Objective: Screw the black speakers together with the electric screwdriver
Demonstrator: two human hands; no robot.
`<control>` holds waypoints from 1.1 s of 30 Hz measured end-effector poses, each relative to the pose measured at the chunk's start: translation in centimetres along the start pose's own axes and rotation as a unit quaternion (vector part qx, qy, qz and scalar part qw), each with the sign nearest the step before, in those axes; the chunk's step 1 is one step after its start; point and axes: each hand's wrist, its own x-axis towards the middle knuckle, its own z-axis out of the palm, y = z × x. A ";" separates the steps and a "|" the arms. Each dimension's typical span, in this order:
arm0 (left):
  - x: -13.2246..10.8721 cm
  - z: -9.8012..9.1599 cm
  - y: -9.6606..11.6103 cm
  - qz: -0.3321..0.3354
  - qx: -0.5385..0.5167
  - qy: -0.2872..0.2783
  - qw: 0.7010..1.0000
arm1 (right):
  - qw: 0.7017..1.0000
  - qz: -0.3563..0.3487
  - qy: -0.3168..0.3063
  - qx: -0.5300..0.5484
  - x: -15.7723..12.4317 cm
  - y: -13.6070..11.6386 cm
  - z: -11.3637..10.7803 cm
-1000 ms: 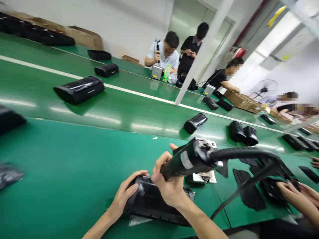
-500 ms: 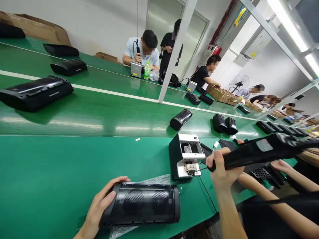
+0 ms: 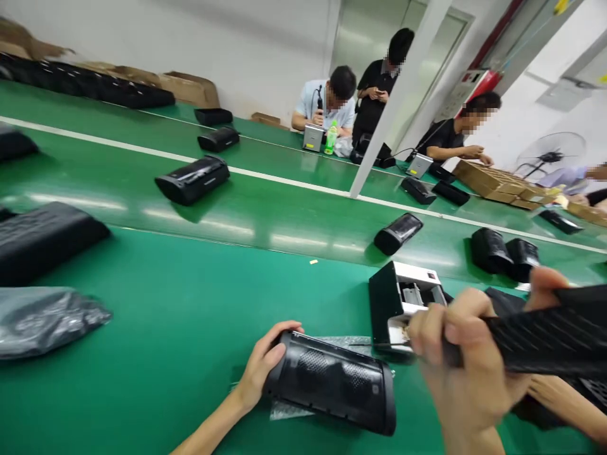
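Observation:
On a sheet of bubble wrap [image 3: 296, 411] lies a black speaker housing [image 3: 336, 385] with two perforated round patches facing up. My left hand [image 3: 265, 363] grips its left end, thumb on top and fingers over the far edge. My right hand [image 3: 469, 354] is wrapped round a black electric screwdriver [image 3: 550, 332], close to the camera and slightly blurred. Its thin bit points left, above the housing's far right corner; whether a screw sits on the tip I cannot tell. Just behind is a black and white screw feeder [image 3: 391, 303], partly hidden by my right hand.
Several speakers, including one [image 3: 194, 180], stand on the green conveyor [image 3: 265, 215]. A dark speaker shell [image 3: 52, 237] and a grey plastic bag [image 3: 47, 319] lie at left. A white post [image 3: 398, 101] rises beyond the belt. A co-worker's forearm [image 3: 564, 404] reaches in at right.
The screwdriver has come away from the screw feeder, toward the camera and the housing. My left hand still holds the housing, now turned slightly. The view has swung left, showing the bag and shell.

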 end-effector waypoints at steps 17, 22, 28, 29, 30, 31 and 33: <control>0.1 0.6 0.1 0.004 -0.033 -0.021 0.999 | 0.983 0.071 -0.140 0.097 -1.2 5.8 10.0; 0.2 0.8 0.1 0.010 -0.034 -0.026 0.999 | 0.985 0.078 -0.139 0.069 -2.3 6.5 9.8; 0.1 0.8 -0.4 0.013 -0.030 -0.017 0.999 | 0.976 0.055 -0.202 -0.059 -4.9 8.9 9.4; 0.1 0.8 -0.5 0.012 -0.030 -0.015 0.999 | 0.972 0.048 -0.216 -0.076 -5.1 9.1 9.3; 0.1 0.9 -0.6 0.010 -0.030 -0.012 0.999 | 0.968 0.041 -0.231 -0.091 -5.3 9.2 9.1; 0.1 0.9 -0.6 0.009 -0.031 -0.009 0.999 | 0.963 0.036 -0.243 -0.107 -5.3 9.2 8.9; 0.1 1.1 -0.4 0.008 -0.033 -0.005 0.999 | 0.957 0.031 -0.256 -0.137 -5.3 9.1 8.6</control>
